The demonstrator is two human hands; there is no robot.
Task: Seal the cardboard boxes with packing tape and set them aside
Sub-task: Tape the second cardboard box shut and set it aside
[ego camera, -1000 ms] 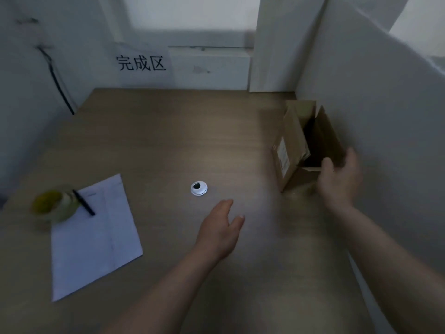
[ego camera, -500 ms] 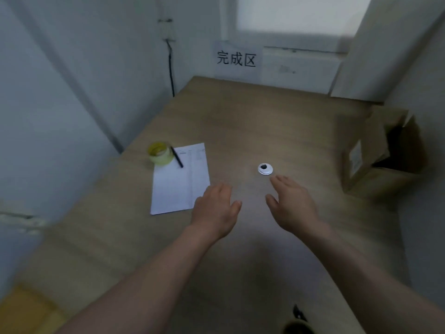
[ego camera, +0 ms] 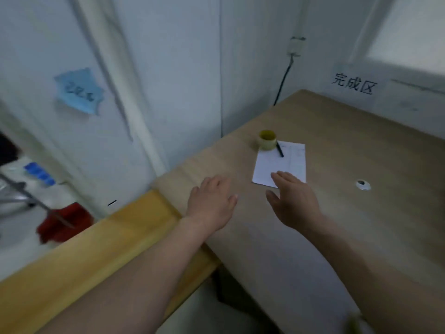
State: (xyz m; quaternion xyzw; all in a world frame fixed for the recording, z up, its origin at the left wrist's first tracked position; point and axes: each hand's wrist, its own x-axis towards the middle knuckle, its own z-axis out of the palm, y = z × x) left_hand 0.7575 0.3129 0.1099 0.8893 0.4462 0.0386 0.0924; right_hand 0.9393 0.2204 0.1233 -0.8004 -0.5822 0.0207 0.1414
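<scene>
Both hands, left hand (ego camera: pixel 212 201) and right hand (ego camera: pixel 292 201), are held wide, empty; tape roll (ego camera: pixel 266 140) near surface (ego camera: pixel 361 145) left edge could be knocked off.

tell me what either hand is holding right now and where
Nothing. The left hand and right hand are both open above the table.

Dim room — pale walls (ego camera: pixel 168 68), blue note (ego camera: pixel 78 91) stuck up; wooden tabletop (ego camera: pixel 361 145) in corner, window (ego camera: pixel 407 32) upper right.

tape roll (ego camera: pixel 266 140) behind paper sheet (ego camera: pixel 281 162), pen (ego camera: pixel 279 149) on sheet
</scene>
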